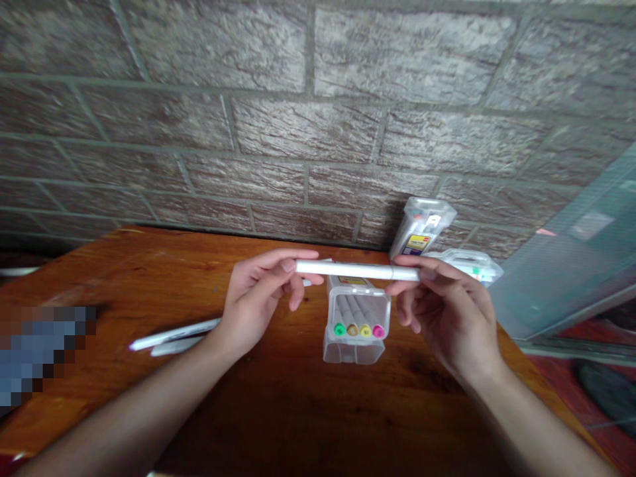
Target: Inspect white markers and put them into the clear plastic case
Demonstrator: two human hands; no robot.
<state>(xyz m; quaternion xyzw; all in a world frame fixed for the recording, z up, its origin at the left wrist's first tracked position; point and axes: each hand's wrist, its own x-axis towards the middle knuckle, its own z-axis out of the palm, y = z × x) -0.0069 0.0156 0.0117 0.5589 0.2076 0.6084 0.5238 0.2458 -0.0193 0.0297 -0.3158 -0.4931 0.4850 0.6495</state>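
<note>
A white marker point(348, 269) is held level above the table, one end in each hand. My left hand point(261, 298) pinches its left end between thumb and fingers. Its right end sits in the pinch of my right hand point(452, 308). Below the marker lies an open clear plastic case point(355, 351) with several white markers in it, their green, brown, yellow and pink ends facing me. Two loose markers point(171, 334) rest on the table left of my left hand, partly hidden by it.
The wooden table point(348, 417) stands against a stone-block wall point(268, 126). At the back right, one clear case of markers point(422, 225) stands upright, and another clear case point(474, 265) is beside it. A glass panel point(571, 258) borders the right side. Something blue is pixelated at far left.
</note>
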